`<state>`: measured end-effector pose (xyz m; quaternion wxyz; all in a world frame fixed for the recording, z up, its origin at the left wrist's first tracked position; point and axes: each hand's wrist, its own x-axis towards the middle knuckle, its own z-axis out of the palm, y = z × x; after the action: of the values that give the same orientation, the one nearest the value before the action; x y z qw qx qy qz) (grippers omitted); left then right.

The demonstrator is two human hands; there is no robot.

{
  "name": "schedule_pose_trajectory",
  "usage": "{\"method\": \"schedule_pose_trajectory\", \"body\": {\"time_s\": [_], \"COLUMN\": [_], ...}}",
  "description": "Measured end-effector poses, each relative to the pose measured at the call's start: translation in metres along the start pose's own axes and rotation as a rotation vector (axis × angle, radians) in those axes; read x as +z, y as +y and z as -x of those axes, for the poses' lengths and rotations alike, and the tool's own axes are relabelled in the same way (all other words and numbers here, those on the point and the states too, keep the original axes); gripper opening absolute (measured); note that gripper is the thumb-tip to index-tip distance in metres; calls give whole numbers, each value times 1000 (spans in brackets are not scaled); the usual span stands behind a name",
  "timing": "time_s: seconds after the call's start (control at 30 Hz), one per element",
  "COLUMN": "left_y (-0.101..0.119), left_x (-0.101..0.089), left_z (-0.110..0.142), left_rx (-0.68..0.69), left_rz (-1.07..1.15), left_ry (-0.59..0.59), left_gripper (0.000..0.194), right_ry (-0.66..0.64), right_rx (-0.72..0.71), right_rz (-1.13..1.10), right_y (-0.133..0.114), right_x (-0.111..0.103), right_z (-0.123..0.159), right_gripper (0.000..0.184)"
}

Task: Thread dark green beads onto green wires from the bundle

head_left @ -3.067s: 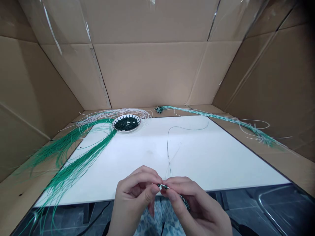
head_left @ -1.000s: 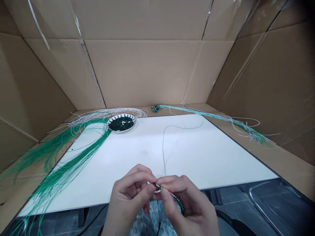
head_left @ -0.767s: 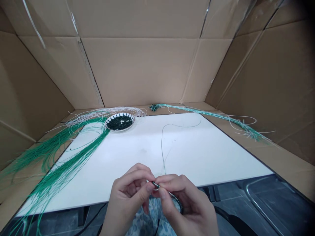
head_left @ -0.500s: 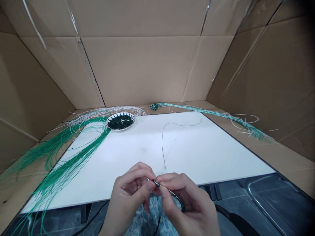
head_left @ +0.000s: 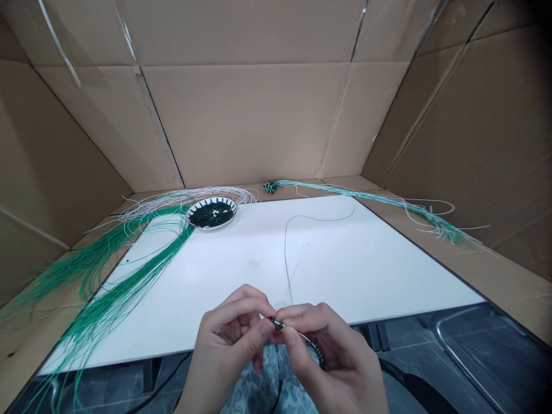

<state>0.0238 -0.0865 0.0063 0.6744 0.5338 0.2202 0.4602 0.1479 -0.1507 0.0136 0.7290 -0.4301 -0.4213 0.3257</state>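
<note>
My left hand (head_left: 228, 345) and my right hand (head_left: 334, 359) meet at the near edge of the white board (head_left: 366, 270), fingertips pinched together. Between them is a small dark green bead (head_left: 275, 322) on a thin dark thread (head_left: 285, 253), which rises from the pinch and curves away across the board. A short row of strung dark beads (head_left: 314, 348) runs along my right palm. A small patterned dish (head_left: 211, 212) of dark green beads sits at the far left of the board.
A thick spray of green threads (head_left: 107, 287) and pale threads (head_left: 181, 198) fans over the left side. A bundle of beaded light green strands (head_left: 379, 201) lies along the far right. Cardboard walls (head_left: 259, 115) enclose the board. A metal chair frame (head_left: 466, 356) shows below right.
The hands have stayed together at the board's near edge, with only small finger movements on the bead and thread. The view has shifted slightly.
</note>
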Motion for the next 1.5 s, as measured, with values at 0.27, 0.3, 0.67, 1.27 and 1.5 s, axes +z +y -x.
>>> {"method": "schedule_pose_trajectory", "body": {"time_s": [0.27,0.3,0.67,1.27,1.5], "left_y": [-1,-1,5,-1,1], "left_x": [-1,-1,5,1,-5], "left_z": [0,0,1,0,-1], "left_rx": [42,41,-17,-120,-92], "left_rz": [-53,-51,-66,75,55], "left_ry": [21,23,101,64,0], "left_gripper": [7,6,8,15,7], "right_ry": [24,17,-50,-99,-90], "right_rx": [-15,-16,-160,-152,-51], "right_rz": [63,69,209,180,83], "right_y": [-3,-3,-2,8,7], "right_x": [1,0,-8,-8,-6], "right_z": [-1,-1,-3,-1,1], "right_gripper": [24,23,24,20,21]}}
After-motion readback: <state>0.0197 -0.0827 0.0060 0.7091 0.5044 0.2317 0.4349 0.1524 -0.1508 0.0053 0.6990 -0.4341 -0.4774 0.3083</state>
